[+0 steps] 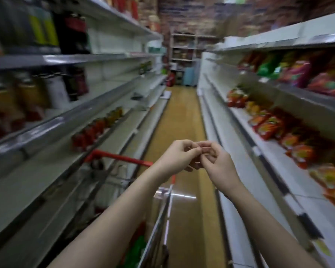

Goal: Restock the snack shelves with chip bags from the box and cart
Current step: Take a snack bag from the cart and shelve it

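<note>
Both hands meet in mid-air over the aisle, above the cart. The left hand (177,157) and the right hand (218,163) have their fingers (193,150) curled and touching each other at the tips; whether anything small is pinched between them cannot be told, and no bag is in either hand.

The cart (124,175) stands low and left of centre, close along the left shelves (70,120), its long axis running down the aisle. Its red handle bar (122,157) lies crosswise, tilted down to the right. Something green shows inside the cart at the bottom edge, too blurred to name.

The chip bags (269,126) lie on the right shelves (246,132), in rows that follow the shelf edge away down the aisle; red and orange bags on the middle shelf, green, pink and red ones on the shelf above. Much of the right shelving nearer the far end is bare white board. The left shelves carry bottles (37,93) up high and a short row of red packs (91,130) lower down.

The wooden floor (182,117) runs as an open strip between the two shelf edges to a rack (184,47) at the far wall.
</note>
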Tool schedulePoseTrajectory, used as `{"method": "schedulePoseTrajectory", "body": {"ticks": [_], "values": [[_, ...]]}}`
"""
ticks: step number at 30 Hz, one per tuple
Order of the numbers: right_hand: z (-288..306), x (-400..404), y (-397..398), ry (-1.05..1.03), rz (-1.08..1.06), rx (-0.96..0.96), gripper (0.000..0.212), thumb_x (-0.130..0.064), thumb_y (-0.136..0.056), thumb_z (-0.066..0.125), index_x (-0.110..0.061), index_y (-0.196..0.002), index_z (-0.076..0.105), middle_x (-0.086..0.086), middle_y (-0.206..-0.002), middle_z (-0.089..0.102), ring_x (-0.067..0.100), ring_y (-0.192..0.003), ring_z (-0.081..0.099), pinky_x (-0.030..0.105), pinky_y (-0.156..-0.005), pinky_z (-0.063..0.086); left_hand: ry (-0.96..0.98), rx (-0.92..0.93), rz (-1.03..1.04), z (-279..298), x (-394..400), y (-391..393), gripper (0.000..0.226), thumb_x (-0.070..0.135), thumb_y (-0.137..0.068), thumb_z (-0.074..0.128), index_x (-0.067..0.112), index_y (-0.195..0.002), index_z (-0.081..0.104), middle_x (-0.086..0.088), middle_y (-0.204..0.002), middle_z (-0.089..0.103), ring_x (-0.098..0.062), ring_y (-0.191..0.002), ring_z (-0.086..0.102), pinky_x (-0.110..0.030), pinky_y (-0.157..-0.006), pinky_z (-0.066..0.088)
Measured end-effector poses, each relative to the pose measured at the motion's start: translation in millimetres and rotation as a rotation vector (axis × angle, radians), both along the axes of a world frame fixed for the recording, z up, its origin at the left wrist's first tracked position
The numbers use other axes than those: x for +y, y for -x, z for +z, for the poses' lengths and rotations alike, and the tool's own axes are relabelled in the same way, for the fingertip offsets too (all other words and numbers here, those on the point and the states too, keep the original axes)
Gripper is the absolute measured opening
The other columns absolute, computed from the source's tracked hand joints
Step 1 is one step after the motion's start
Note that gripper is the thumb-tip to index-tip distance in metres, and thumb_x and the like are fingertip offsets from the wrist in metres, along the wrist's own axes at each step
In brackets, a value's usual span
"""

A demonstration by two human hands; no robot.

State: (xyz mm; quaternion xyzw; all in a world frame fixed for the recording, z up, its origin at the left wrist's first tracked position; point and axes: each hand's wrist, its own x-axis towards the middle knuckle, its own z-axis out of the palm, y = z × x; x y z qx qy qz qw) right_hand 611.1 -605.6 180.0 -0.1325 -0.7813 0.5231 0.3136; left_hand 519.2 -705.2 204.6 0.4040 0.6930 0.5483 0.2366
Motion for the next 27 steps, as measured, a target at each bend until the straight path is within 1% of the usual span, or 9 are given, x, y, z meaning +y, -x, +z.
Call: {"method": "schedulePoseTrajectory", "body": {"ticks": [2, 6, 12, 15, 19, 21, 23, 24, 27], "values": [[-14, -31, 24, 0.045, 0.119, -0.010, 0.027, 0.007, -0.094, 0.053, -0.019, -0.098, 0.060, 0.001, -0.089, 0.069, 0.011, -0.079, 0.070, 0.030, -0.070, 0.059, 0.050, -0.003, 0.091, -13, -42, 17, 0.016, 0.015, -0.099, 0.051, 0.017, -0.084, 0.058, -0.001, -0.072, 0.064, -0.005, -0.056, 0.063, -0.020, -0.055, 0.049], [-41, -89, 56, 0.090, 0.316, -0.119, 0.018, -0.001, -0.095, 0.057, -0.016, -0.104, 0.062, 0.004, -0.096, 0.071, 0.013, -0.086, 0.071, 0.027, -0.074, 0.059, 0.178, -0.022, 0.234, -37, -120, 37, 0.014, 0.020, -0.099, 0.051, 0.015, -0.092, 0.062, -0.001, -0.084, 0.068, -0.013, -0.071, 0.067, -0.029, -0.067, 0.054], [-97, -139, 74, 0.076, 0.487, -0.462, 0.018, -0.012, -0.098, 0.056, -0.012, -0.114, 0.064, 0.006, -0.108, 0.069, 0.019, -0.100, 0.067, 0.028, -0.077, 0.060, 0.421, -0.129, 0.449, -87, -219, 48, 0.023, 0.028, -0.100, 0.050, 0.011, -0.111, 0.060, -0.005, -0.100, 0.071, -0.015, -0.078, 0.067, -0.025, -0.067, 0.054], [-126, -154, 78, 0.067, 0.513, -0.600, 0.017, -0.015, -0.099, 0.053, -0.013, -0.113, 0.063, 0.007, -0.109, 0.067, 0.019, -0.099, 0.067, 0.034, -0.083, 0.059, 0.518, -0.254, 0.529, -121, -261, 37, 0.025, 0.030, -0.101, 0.048, 0.012, -0.117, 0.057, -0.003, -0.100, 0.070, -0.016, -0.084, 0.068, -0.024, -0.068, 0.056], [-172, -175, 80, -0.036, 0.572, -0.747, 0.018, -0.016, -0.099, 0.053, -0.012, -0.115, 0.061, 0.007, -0.109, 0.067, 0.018, -0.098, 0.067, 0.036, -0.084, 0.059, 0.623, -0.370, 0.588, -166, -305, 21, 0.023, 0.027, -0.102, 0.045, 0.012, -0.114, 0.058, -0.006, -0.104, 0.067, -0.021, -0.089, 0.066, -0.033, -0.080, 0.055], [-196, -184, 81, -0.095, 0.604, -0.809, 0.019, -0.015, -0.099, 0.052, -0.012, -0.116, 0.061, 0.005, -0.111, 0.066, 0.017, -0.097, 0.067, 0.032, -0.080, 0.059, 0.678, -0.436, 0.628, -196, -323, 13, 0.025, 0.027, -0.103, 0.043, 0.012, -0.116, 0.057, -0.004, -0.099, 0.064, -0.024, -0.093, 0.065, -0.037, -0.084, 0.054], [-220, -195, 81, -0.144, 0.634, -0.887, 0.020, -0.015, -0.099, 0.051, -0.011, -0.117, 0.060, 0.006, -0.111, 0.065, 0.020, -0.097, 0.067, 0.031, -0.079, 0.059, 0.747, -0.503, 0.657, -229, -339, 4, 0.027, 0.028, -0.103, 0.042, 0.011, -0.121, 0.054, -0.005, -0.101, 0.062, -0.024, -0.094, 0.062, -0.035, -0.080, 0.053], [-233, -200, 82, -0.170, 0.650, -0.923, 0.020, -0.017, -0.099, 0.051, -0.009, -0.116, 0.060, 0.008, -0.111, 0.066, 0.023, -0.098, 0.067, 0.036, -0.082, 0.058, 0.784, -0.528, 0.655, -245, -345, 0, 0.027, 0.028, -0.103, 0.042, 0.010, -0.121, 0.053, -0.005, -0.102, 0.061, -0.023, -0.094, 0.061, -0.034, -0.078, 0.052], [-273, -214, 88, -0.276, 0.713, -1.044, 0.027, -0.020, -0.099, 0.052, -0.001, -0.115, 0.062, 0.017, -0.111, 0.066, 0.032, -0.102, 0.064, 0.043, -0.090, 0.053, 0.862, -0.596, 0.657, -288, -358, -14, 0.016, 0.024, -0.103, 0.043, 0.013, -0.102, 0.054, -0.005, -0.097, 0.057, -0.022, -0.086, 0.057, -0.032, -0.075, 0.047]]}}
